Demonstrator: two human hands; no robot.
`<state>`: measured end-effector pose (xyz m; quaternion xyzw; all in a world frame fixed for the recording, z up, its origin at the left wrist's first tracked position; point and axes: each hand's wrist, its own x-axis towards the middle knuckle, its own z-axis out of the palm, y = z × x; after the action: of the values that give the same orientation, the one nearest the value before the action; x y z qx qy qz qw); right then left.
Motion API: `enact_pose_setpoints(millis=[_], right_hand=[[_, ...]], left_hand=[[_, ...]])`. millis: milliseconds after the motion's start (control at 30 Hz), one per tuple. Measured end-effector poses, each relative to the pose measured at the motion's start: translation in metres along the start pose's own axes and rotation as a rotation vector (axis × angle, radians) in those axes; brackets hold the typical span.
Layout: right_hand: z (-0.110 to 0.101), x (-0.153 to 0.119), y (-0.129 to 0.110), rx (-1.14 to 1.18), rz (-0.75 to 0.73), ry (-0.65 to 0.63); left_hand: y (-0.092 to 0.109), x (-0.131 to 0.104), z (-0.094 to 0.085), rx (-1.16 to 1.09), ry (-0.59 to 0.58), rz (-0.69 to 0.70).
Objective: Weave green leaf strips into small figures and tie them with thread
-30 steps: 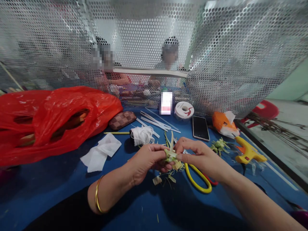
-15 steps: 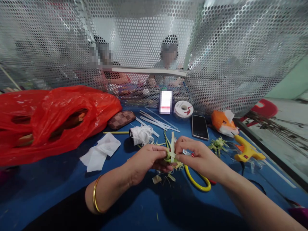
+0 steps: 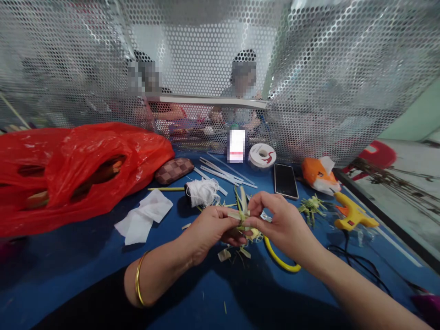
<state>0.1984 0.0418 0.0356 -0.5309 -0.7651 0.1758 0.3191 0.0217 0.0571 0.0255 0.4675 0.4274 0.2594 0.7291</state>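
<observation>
Between my two hands is a small piece folded from pale green leaf strips (image 3: pixel 242 217), with one strip end sticking up. My left hand (image 3: pixel 220 224) pinches it from the left, thumb on top and fingers curled beneath. From the right, my right hand (image 3: pixel 275 217) pinches its other side between thumb and forefinger. Under my right hand lie scissors with yellow handles (image 3: pixel 282 263), partly hidden by it. Leaf scraps (image 3: pixel 225 255) are scattered just below the hands. A spool of white thread (image 3: pixel 202 192) lies beyond my left hand.
A red plastic bag (image 3: pixel 79 174) fills the left side, near a crumpled tissue (image 3: pixel 142 215) and a checkered pouch (image 3: pixel 174 170). White strips (image 3: pixel 223 173), a ribbon roll (image 3: pixel 262 156), a phone (image 3: pixel 286 181) and a yellow glue gun (image 3: pixel 354 213) lie around. A perforated metal screen (image 3: pixel 206 55) stands behind.
The strips between my hands have shifted: one now points left over my left thumb, and the upright one leans slightly left. My right hand has moved a little left.
</observation>
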Motion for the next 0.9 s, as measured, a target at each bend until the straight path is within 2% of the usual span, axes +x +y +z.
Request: enact_pose_setpoints(millis=[67,200,267,467,533,733,900], right_hand=[[0.004,0.0,-0.001,-0.009,0.009,0.028],[0.012,0.0,0.002,-0.019,-0.143,0.066],[0.014,0.0,0.005,-0.012,-0.16,0.079],[0.017,0.0,0.007,0.078,-0.083,0.069],[0.015,0.0,0.006,0.119,-0.044,0.051],[-0.003,0.008,0.008,0.364,0.017,-0.112],[-0.003,0.008,0.013,0.414,0.042,-0.026]], left_hand=[[-0.001,0.0,0.001,0.007,-0.003,0.004],[0.0,0.0,0.004,0.032,0.001,0.03],[0.002,-0.001,0.005,0.021,-0.011,0.036],[0.003,-0.003,0.003,-0.021,-0.063,0.072],[0.0,-0.002,0.003,-0.02,-0.036,0.08],[0.0,0.002,-0.002,-0.085,0.058,0.115],[0.001,0.002,-0.003,-0.118,0.069,0.1]])
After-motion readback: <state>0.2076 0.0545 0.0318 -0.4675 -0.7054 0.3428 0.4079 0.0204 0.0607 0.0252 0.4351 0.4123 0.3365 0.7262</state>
